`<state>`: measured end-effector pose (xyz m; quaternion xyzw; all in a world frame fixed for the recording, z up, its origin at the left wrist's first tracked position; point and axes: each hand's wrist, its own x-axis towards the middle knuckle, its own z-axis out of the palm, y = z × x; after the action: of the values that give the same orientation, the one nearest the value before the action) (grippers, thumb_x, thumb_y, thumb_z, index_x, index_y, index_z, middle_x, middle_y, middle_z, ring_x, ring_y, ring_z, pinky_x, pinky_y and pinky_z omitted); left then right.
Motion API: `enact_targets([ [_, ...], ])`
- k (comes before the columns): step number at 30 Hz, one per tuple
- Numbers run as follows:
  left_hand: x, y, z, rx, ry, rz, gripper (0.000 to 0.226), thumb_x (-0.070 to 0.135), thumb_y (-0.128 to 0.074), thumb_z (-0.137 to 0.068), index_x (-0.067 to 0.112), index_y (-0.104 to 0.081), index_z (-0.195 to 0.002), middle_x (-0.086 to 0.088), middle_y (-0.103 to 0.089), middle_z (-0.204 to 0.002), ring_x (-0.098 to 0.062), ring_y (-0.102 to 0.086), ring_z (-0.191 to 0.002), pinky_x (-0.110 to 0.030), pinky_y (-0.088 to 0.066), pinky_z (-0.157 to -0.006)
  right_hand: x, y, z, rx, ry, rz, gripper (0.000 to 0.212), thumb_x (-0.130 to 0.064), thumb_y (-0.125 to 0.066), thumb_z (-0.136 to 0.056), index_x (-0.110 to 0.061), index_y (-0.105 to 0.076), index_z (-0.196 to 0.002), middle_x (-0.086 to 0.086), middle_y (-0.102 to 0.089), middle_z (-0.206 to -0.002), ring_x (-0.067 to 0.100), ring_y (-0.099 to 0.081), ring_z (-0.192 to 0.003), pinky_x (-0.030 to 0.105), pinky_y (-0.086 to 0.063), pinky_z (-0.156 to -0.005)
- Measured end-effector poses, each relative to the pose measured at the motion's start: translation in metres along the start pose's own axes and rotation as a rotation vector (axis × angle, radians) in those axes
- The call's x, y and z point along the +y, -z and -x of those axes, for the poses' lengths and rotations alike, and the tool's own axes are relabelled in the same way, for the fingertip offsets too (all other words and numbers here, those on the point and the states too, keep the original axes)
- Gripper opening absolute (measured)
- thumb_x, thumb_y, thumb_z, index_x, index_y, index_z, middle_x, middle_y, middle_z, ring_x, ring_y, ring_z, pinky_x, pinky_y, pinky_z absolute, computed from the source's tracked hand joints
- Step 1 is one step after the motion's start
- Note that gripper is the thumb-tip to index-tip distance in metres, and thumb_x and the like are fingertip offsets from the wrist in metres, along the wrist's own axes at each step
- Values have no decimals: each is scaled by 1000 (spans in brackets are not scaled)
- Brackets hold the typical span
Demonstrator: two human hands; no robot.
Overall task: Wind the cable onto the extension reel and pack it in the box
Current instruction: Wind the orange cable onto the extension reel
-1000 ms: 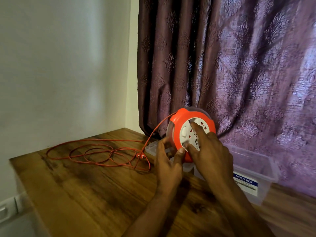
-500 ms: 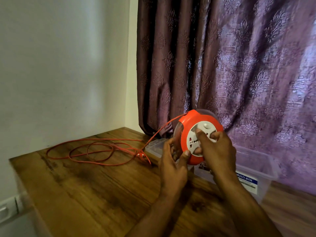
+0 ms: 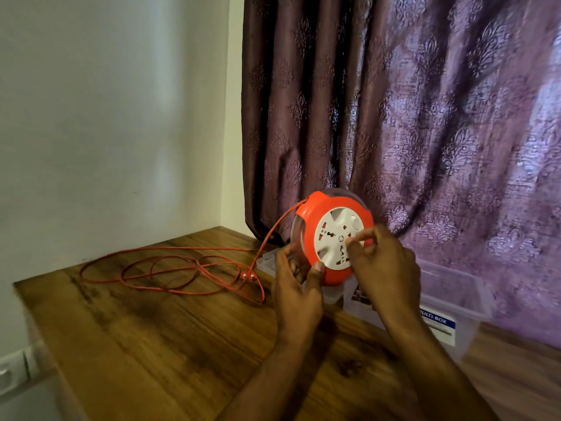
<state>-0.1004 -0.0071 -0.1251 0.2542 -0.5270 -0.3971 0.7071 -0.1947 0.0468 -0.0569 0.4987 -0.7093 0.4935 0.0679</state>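
The orange extension reel with a white socket face is held upright above the wooden table. My left hand grips its lower left rim, thumb on the orange edge. My right hand has curled fingertips on the white face, right of centre. An orange cable runs from the reel's top left down to loose loops on the table, its plug lying among them. The clear plastic box with a blue label stands behind my hands, partly hidden.
A purple patterned curtain hangs right behind the box and reel. A pale wall borders the table at left. A white wall switch sits at the lower left, beyond the table's left edge.
The reel has shifted right and turned its face more toward me. My right hand slid from covering the face to its right side. The cable loops have shifted a little.
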Motion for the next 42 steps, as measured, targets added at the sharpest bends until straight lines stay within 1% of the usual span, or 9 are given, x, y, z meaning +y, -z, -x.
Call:
enact_targets([
  [4, 0, 1, 1, 4, 7, -1, 39, 4, -68, -88, 22, -49, -117, 22, -64, -103, 15, -65, -92, -9, -53, -77, -10, -3, 9, -69, 209, 283, 54, -49, -57, -89, -40, -35, -137, 2, -64, -119, 35, -60, -106, 41, -48, -77],
  [8, 0, -1, 3, -15, 5, 4, 39, 4, -69, -88, 18, -51, -119, 31, -67, -94, 15, -65, -92, -10, -55, -74, -6, -6, 9, -134, 276, 288, 65, -51, -51, -91, -49, -16, -146, 6, -57, -124, 33, -58, -109, 44, -49, -81],
  [16, 1, -3, 8, -30, -21, -16, 37, 2, -67, -88, 21, -52, -116, 11, -70, -106, 5, -69, -94, -14, -55, -79, 5, -9, -1, -6, 51, 187, 61, -68, -59, -78, -49, -40, -133, 7, -68, -114, 37, -60, -106, 41, -47, -80],
  [18, 0, -4, 10, -38, -47, -30, 39, 1, -67, -87, 23, -51, -115, 8, -71, -107, 2, -69, -96, -15, -55, -79, 6, -9, -3, 7, -61, 80, 62, -72, -57, -75, -40, -50, -127, 7, -70, -113, 33, -64, -101, 39, -48, -78],
  [22, 4, -4, 13, -48, -105, -86, 40, 7, -69, -87, 29, -51, -115, 11, -68, -109, 5, -67, -97, -9, -53, -75, 5, -5, -9, -87, -291, -481, 62, -68, -65, -70, -18, -59, -107, 4, -74, -68, 19, -56, -36, 26, -41, -42],
  [26, 3, -4, 13, -55, -121, -117, 40, 9, -68, -88, 28, -50, -118, 9, -69, -110, 1, -67, -100, -12, -54, -80, 6, -3, -12, -209, -447, -747, 53, -54, -68, -80, -4, -61, -95, 12, -74, -67, 13, -45, -28, 18, -31, -33],
  [32, 3, -3, 14, -41, -124, -154, 39, 7, -67, -89, 32, -48, -112, 14, -68, -107, 4, -66, -98, -15, -54, -81, 3, -1, -12, -414, -715, -1064, 30, -45, -56, -91, -15, -50, -85, 2, -71, -57, 7, -39, -26, 12, -26, -31],
  [38, -1, 2, 3, 20, -65, -94, 41, 0, -65, -89, 21, -47, -119, 19, -63, -108, 14, -64, -96, -7, -51, -79, -2, -3, -6, -350, -373, -657, 24, -37, -60, -91, -14, -57, -87, 8, -75, -74, 17, -51, -34, 22, -37, -40],
  [42, -2, 3, 0, 27, -51, -68, 42, 0, -65, -88, 11, -46, -124, 8, -66, -108, 12, -65, -94, -10, -53, -80, -2, -4, -2, -187, 59, -42, 42, -37, -66, -84, -34, -50, -123, 1, -69, -104, 29, -67, -90, 42, -53, -79],
])
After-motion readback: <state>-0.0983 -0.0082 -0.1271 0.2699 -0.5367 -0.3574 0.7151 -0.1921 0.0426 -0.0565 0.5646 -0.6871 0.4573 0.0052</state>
